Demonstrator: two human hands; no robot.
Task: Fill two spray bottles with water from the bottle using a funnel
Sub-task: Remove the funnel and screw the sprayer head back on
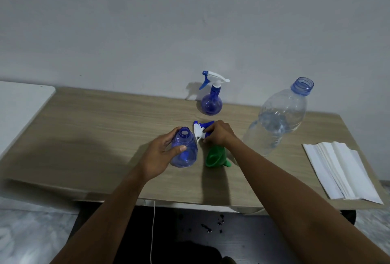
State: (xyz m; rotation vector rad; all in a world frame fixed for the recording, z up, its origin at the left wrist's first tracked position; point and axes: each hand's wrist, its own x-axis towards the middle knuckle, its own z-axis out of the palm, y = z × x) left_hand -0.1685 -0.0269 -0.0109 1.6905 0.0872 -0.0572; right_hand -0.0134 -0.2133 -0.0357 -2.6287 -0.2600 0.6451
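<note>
An open blue spray bottle [185,154] stands near the middle of the wooden table [95,132]; my left hand [160,154] grips its body from the left. Just right of its neck, my right hand [219,132] holds the removed white-and-blue spray head [199,129]. A green funnel [216,156] lies on its side below my right wrist. A second blue spray bottle [211,103], with its spray head on, stands at the back by the wall. The large clear water bottle [278,120], uncapped and holding some water, stands to the right.
A stack of white paper napkins [341,170] lies at the table's right end. A white surface [19,107] adjoins the table on the left. A grey wall runs directly behind. A thin white cord [153,232] hangs below the front edge.
</note>
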